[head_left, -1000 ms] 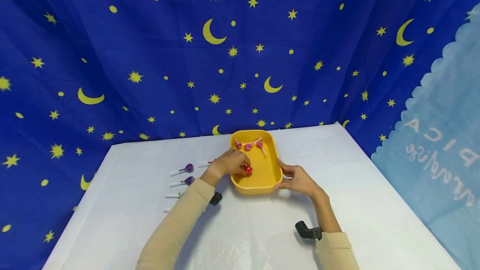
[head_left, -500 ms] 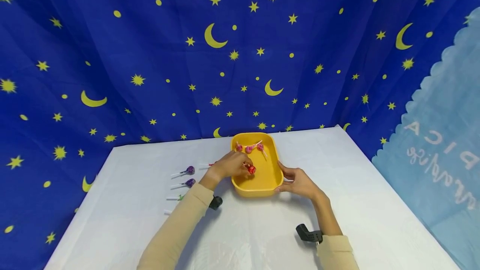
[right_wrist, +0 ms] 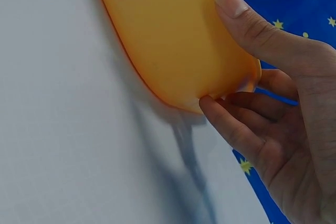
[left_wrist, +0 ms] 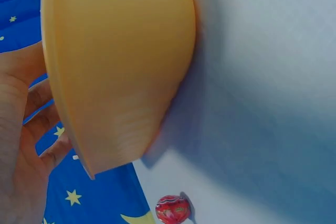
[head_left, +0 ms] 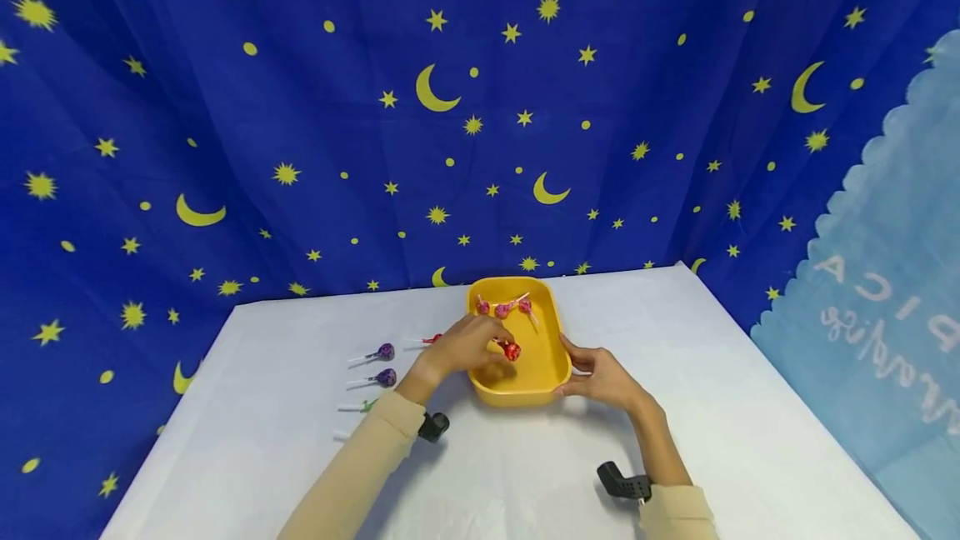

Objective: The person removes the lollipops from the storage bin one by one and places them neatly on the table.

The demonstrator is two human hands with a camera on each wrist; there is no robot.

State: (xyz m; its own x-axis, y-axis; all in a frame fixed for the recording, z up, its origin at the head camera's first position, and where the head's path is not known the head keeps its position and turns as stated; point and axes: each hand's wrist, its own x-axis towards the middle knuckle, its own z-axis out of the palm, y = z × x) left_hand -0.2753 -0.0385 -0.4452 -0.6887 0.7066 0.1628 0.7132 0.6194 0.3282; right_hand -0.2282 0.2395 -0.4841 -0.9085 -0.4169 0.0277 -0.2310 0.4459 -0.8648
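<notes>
1 red lollipop (head_left: 512, 352) in pinch of left grip (head_left: 471, 343), over yellow tray (head_left: 537, 367); right grip (head_left: 602, 378) round it

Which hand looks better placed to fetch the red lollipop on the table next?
Probably the left hand: it is nearer that red lollipop, though it must first release the held lollipop. The right hand is farther off, gripping the yellow tray.

shiny red lollipop (head_left: 512, 352) over yellow tray (head_left: 542, 367)
</notes>
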